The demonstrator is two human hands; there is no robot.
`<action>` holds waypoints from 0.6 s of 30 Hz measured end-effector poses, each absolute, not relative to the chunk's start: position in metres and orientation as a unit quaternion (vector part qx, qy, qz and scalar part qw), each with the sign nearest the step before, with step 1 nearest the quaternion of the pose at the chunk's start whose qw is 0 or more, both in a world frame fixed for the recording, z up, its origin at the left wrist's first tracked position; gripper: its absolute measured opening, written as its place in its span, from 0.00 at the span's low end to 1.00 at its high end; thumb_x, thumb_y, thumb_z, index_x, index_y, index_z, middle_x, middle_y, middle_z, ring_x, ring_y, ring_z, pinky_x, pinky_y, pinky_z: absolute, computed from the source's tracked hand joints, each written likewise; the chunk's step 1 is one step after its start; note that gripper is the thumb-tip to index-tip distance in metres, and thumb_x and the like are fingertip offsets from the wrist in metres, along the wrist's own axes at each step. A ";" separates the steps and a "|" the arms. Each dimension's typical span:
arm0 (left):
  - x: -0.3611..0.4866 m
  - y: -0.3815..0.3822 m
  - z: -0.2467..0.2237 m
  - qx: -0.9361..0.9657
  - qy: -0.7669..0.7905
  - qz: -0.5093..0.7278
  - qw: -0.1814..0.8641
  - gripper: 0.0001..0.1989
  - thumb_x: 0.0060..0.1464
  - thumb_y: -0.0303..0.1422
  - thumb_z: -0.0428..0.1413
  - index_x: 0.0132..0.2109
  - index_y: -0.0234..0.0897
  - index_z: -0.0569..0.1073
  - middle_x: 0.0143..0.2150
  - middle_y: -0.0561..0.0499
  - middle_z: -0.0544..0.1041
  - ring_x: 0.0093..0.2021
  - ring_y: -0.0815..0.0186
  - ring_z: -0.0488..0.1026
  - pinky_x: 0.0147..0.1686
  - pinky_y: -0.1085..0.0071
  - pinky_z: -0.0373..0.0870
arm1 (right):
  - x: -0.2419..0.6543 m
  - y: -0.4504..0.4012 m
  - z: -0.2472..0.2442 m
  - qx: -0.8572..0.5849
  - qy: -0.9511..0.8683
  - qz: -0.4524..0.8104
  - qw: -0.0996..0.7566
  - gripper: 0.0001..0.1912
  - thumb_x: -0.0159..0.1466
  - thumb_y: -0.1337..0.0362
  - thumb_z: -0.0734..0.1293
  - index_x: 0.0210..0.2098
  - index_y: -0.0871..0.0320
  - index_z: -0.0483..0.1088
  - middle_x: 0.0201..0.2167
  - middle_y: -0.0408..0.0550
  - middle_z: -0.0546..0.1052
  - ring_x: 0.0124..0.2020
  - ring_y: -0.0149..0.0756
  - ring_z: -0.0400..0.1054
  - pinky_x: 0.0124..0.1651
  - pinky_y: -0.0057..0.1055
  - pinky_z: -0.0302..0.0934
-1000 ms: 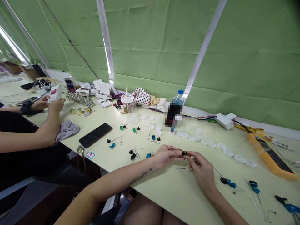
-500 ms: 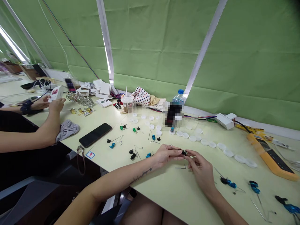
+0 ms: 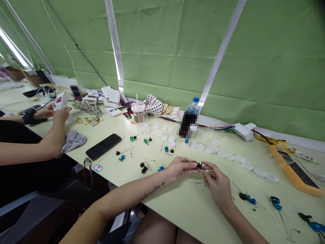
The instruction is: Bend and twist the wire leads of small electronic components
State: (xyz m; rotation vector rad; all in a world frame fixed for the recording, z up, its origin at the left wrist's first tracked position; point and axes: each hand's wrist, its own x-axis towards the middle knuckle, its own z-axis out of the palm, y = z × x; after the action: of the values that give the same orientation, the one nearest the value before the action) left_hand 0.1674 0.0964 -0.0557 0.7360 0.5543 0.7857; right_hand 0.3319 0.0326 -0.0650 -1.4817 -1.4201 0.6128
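Between my two hands, above the pale table [image 3: 177, 203], is a small black part [image 3: 199, 165]. My left hand [image 3: 181, 167] pinches it from the left with thumb and fingers. The fingertips of my right hand [image 3: 214, 178] close on its right side. A short metal hex key [image 3: 195, 182] lies on the table just below my hands. Left of them sit a blue part [image 3: 160, 168] and black parts [image 3: 144, 169] with thin metal rods. Blue and black parts [image 3: 248, 198] with rods lie right of my right hand.
White round caps [image 3: 230, 156] run in a line behind my hands. A phone [image 3: 103, 146] lies left, a yellow multimeter [image 3: 296, 171] right. A capped bottle [image 3: 193, 105] and drink cup [image 3: 138, 113] stand behind. Another person's hand [image 3: 61, 115] holds a white box [image 3: 61, 101] at far left.
My right fingertips have shifted very slightly at the black part. The other person's white box has tilted more upright.
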 end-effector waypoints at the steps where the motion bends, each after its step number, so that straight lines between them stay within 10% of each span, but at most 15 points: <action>1: 0.167 0.096 -0.056 0.346 0.259 0.369 0.823 0.18 0.36 0.32 0.68 0.35 0.26 0.77 0.34 0.41 0.79 0.37 0.60 0.77 0.49 0.62 0.70 | 0.332 0.033 -0.065 -0.606 -0.582 0.251 0.480 0.21 0.59 0.50 0.65 0.46 0.56 0.69 0.33 0.47 0.76 0.19 0.29 0.64 0.23 0.29 0.64; 18: 0.168 0.097 -0.057 0.356 0.256 0.357 0.825 0.17 0.35 0.32 0.68 0.35 0.27 0.77 0.37 0.42 0.79 0.38 0.61 0.77 0.49 0.62 0.69 | 0.332 0.033 -0.063 -0.601 -0.590 0.257 0.474 0.19 0.59 0.49 0.64 0.38 0.58 0.72 0.22 0.45 0.74 0.19 0.33 0.65 0.23 0.30 0.63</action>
State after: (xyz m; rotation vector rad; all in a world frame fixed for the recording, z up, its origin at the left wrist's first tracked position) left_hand 0.1675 0.0965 -0.0575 0.7567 0.5434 0.7579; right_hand 0.3319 0.0327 -0.0630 -1.4709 -1.4434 0.6300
